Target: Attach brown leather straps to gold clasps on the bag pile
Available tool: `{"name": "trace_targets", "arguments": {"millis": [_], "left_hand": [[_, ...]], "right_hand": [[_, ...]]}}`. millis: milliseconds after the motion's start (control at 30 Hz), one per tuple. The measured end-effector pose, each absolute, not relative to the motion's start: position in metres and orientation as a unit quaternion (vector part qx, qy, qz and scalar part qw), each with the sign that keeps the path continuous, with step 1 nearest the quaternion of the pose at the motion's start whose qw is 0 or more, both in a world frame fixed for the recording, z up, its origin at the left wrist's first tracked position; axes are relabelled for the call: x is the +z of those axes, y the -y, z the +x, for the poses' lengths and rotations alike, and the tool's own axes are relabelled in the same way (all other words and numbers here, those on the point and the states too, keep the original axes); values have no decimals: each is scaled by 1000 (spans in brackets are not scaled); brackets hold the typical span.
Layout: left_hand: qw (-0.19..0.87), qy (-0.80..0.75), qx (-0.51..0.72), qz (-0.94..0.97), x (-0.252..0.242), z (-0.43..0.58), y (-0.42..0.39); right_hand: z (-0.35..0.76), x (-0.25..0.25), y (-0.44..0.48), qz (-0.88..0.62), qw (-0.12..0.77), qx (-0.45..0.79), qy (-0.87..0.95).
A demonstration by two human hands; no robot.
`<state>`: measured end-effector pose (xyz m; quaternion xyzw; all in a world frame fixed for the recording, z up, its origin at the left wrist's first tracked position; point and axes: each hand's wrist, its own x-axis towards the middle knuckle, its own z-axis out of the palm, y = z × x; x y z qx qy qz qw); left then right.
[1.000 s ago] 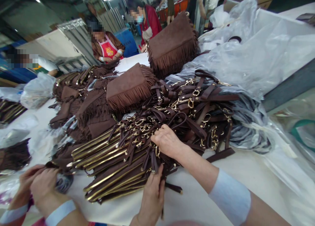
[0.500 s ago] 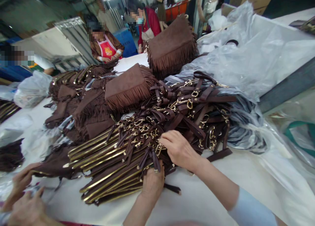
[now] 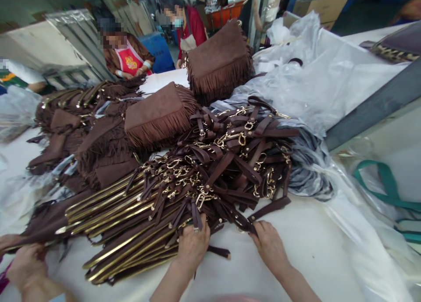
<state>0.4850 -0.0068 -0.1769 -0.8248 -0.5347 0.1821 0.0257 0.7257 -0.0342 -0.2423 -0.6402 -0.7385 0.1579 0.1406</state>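
Note:
My left hand (image 3: pixel 194 243) is closed at the near right end of a stack of dark brown zippered bags (image 3: pixel 115 249) with gold zips. Its fingertips are partly hidden under dark leather zip pulls (image 3: pixel 196 216); it appears to grip one bag's end. To the right, my right hand (image 3: pixel 269 246) pinches the end of a dark brown leather strap (image 3: pixel 239 219) just above the white table (image 3: pixel 315 245). That strap runs back into a heap of brown straps (image 3: pixel 226 166) with gold clasps, which lies against the bags' right ends.
Fringed brown bags (image 3: pixel 158 111) lie behind the stack. Plastic sheeting (image 3: pixel 296 87) and a grey metal bar (image 3: pixel 371 104) are at right. A co-worker's hands (image 3: pixel 28 264) hold a brown piece at lower left. Other people work across the table.
My right hand has moved down and right from the gold clasps, drawing a strap's end toward the table. My left hand stays at the bags' end. The view has shifted slightly.

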Motion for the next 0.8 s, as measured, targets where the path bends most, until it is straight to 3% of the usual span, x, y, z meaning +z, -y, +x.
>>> {"name": "trace_targets", "arguments": {"millis": [133,267,467,600,700,800], "left_hand": [[26,536,173,-826,-175,486,7],[9,533,178,-827,-175,488,7],[3,533,174,-828,-173,489,7],[11,539,173,-824,-171,490,6],[12,540,185,-821,-168,493,4],[10,534,195,-822,-165,495,3]], "right_hand": [[759,-239,52,-649,101,217,722],[783,-234,68,-663,127,151,722],[733,-228,43,-617,120,139,765],[722,-238,36,-584,173,146,779],[729,-235,39,-565,221,220,764],[729,-221,42,-574,248,373,685]]}}
